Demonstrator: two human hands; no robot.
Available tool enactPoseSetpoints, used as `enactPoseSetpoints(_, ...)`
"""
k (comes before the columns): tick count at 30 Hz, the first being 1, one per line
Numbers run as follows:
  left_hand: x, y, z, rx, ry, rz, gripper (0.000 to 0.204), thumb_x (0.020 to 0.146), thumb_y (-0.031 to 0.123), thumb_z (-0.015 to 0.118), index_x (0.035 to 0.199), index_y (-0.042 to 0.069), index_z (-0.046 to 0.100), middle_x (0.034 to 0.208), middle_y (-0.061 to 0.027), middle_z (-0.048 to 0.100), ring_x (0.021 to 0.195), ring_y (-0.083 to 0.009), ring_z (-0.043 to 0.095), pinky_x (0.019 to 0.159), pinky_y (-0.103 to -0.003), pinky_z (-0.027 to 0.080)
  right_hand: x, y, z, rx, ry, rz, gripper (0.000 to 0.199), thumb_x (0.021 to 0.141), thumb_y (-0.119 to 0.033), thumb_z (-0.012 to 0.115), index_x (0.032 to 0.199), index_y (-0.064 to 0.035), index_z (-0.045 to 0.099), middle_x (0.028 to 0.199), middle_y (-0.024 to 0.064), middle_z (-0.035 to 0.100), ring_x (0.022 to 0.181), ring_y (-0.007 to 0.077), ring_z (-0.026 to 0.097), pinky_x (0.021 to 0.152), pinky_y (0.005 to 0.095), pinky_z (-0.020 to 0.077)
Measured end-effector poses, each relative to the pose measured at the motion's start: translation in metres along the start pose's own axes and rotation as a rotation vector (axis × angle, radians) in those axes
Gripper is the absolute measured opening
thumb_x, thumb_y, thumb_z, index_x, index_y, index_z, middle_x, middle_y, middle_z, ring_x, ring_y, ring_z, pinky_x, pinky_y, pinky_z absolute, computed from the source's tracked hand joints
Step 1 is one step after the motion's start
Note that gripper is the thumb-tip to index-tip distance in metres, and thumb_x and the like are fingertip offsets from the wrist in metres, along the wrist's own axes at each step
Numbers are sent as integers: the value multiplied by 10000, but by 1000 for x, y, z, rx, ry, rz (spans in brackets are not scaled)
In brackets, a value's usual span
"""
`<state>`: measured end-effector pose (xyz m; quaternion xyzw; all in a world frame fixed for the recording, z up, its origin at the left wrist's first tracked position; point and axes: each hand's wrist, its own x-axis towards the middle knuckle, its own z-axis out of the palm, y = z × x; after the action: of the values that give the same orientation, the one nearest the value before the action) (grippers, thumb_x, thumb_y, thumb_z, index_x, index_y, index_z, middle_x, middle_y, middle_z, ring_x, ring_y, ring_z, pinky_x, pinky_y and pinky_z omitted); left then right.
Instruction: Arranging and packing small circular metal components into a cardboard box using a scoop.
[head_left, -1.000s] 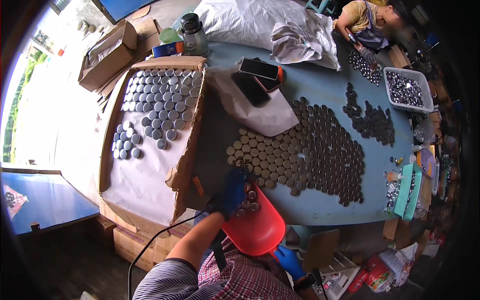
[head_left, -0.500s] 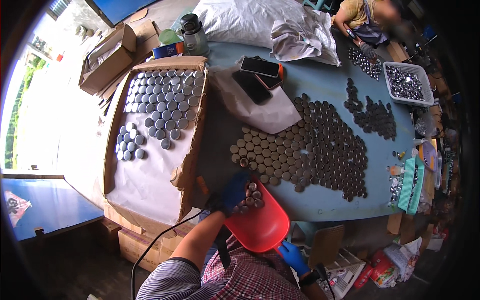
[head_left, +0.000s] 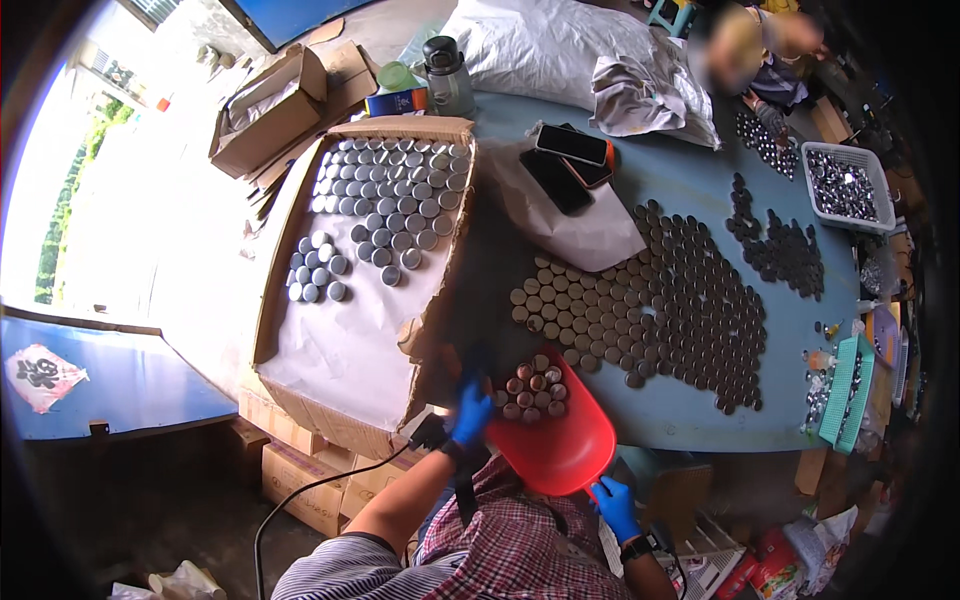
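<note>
A red dustpan-shaped scoop [head_left: 560,450] is held low at the table's near edge. My gloved right hand [head_left: 617,505] is closed round its handle. Several round metal caps [head_left: 530,392] lie together in the shaded far-left part of the scoop. My gloved left hand [head_left: 472,408] is just beside the scoop's left rim, its fingers stretched away from me with nothing visible in them. Its fingertips are partly lost in shadow. Beyond the scoop, many dull round caps [head_left: 690,300] stand packed close on the blue-green table [head_left: 640,425].
A shallow cardboard box [head_left: 340,345], lined with white paper, holds rows of silver caps to the left. Phones [head_left: 570,147] rest on paper farther back. A white basket [head_left: 848,190] of shiny parts stands far right, near another person [head_left: 775,85]. A black cable [head_left: 300,492] runs to my left wrist.
My left hand has drawn back leftward from the caps at the scoop's mouth and now shows beside the rim. More caps are visible in the scoop. The view has shifted left.
</note>
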<state>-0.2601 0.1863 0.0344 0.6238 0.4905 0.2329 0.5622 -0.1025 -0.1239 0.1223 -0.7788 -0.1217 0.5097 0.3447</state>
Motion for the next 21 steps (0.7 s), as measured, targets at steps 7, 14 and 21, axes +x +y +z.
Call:
enactPoseSetpoints(7, -40, 122, -49, 234, -58, 573, 570, 712, -39, 637, 1266, 56, 548, 1244, -165, 566, 1124, -388, 553, 948, -439, 464, -43, -85, -26, 80, 82, -28, 169, 954, -131, 553, 971, 11, 643, 656, 57, 615, 474, 102, 530, 446, 247, 435)
enactPoseSetpoints(14, -12, 138, -148, 250, 276, 487, 415, 811, -74, 552, 1208, 44, 579, 1185, -163, 581, 1034, -348, 585, 905, -409, 475, -70, -213, 8, 68, 84, -205, 157, 962, -116, 565, 966, 29, 627, 680, 76, 626, 518, 95, 555, 495, 240, 453)
enactPoseSetpoints(21, 50, 88, -289, -85, 623, 285, 331, 930, -24, 483, 1239, 56, 572, 1115, -93, 585, 1021, -196, 584, 896, -315, 465, -102, -265, 131, 114, -230, -202, 273, 981, -149, 548, 1157, 52, 603, 808, 95, 671, 656, 123, 618, 621, 266, 518)
